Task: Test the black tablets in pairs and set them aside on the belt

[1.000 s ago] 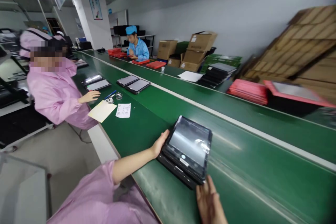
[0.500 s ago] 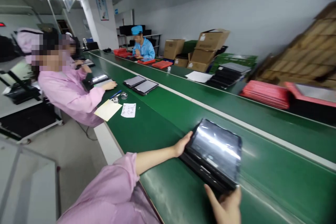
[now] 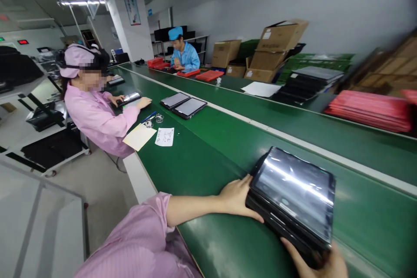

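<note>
L hand clamped on black tablet; R hand grips lower edge, mostly cut off.

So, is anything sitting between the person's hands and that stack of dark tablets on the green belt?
Nothing visible does: the left hand and right hand press directly against opposite edges of the stack of dark tablets.

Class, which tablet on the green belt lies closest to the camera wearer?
The black-edged tablet, held between the left hand and right hand; the side-by-side pair of tablets lies far up the belt.
</note>
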